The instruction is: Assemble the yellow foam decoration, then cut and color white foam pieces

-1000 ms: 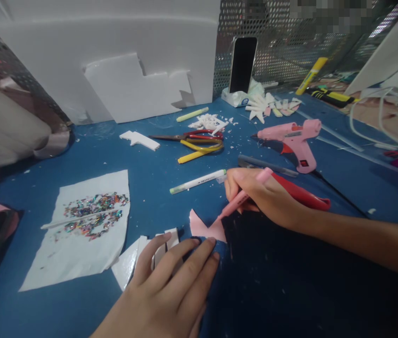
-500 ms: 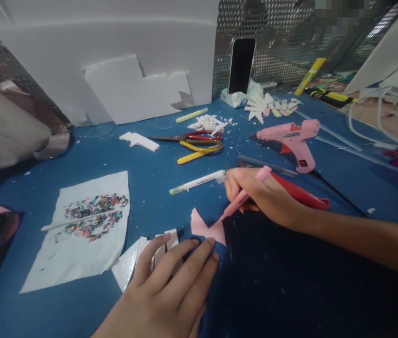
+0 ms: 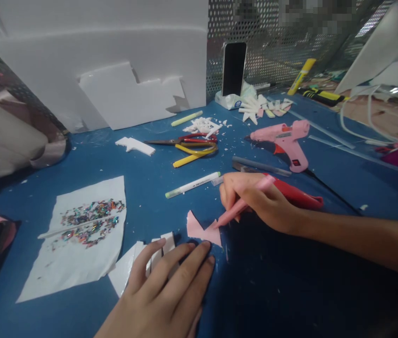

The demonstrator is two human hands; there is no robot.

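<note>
A pink marker is gripped in my right hand, its tip touching the right arm of a small notched pink piece. My left hand lies spread and flat, a fingertip at the lower edge of that pink piece. Partly hidden beneath its fingers are several white pieces. Just beyond the two hands lies a white marker with green ends. A red object, partly covered by my right hand, rests behind it.
Scissors and a pink glue gun lie farther back, the gun's cord trailing right. Left is a white sheet with glittery bits. A phone stands upright at the back near white scraps. White boards lean behind.
The whole view has shifted slightly, so things sit a little left and lower. My right hand has tilted the marker lower along the pink piece's edge. The left hand stays in place.
</note>
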